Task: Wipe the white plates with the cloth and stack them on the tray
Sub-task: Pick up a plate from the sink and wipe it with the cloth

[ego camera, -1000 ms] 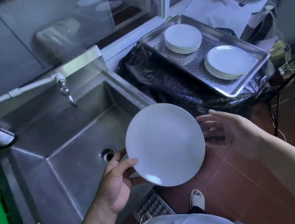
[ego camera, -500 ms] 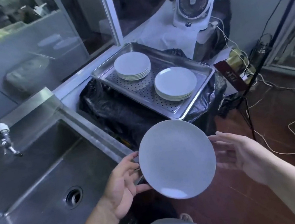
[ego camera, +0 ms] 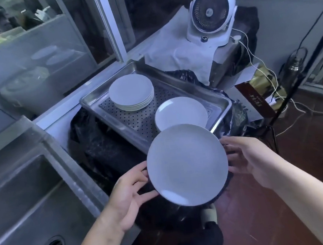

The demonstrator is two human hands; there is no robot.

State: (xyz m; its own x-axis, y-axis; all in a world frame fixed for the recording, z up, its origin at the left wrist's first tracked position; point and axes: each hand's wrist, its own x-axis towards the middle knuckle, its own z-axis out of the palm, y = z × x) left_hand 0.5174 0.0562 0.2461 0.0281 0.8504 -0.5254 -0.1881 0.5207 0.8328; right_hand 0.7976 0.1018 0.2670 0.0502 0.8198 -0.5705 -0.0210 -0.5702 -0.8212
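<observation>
Round white plate [ego camera: 187, 164] held between left hand [ego camera: 127, 196] and right hand [ego camera: 250, 159], fingers spread along rim. Perforated steel tray [ego camera: 136, 121] just ahead: two white plate stacks already there. No cloth visible. Guess stacking comes next.

Premises present as a commercial kitchen's dishwashing area. A deep stainless steel sink [ego camera: 35, 207] with floor drain runs along the left. Beside it a perforated steel tray [ego camera: 136, 123] carries two stacks of white plates [ego camera: 131, 92]. Glazed partitions [ego camera: 38, 51] enclose the station; a small fan [ego camera: 211, 14] stands behind.
</observation>
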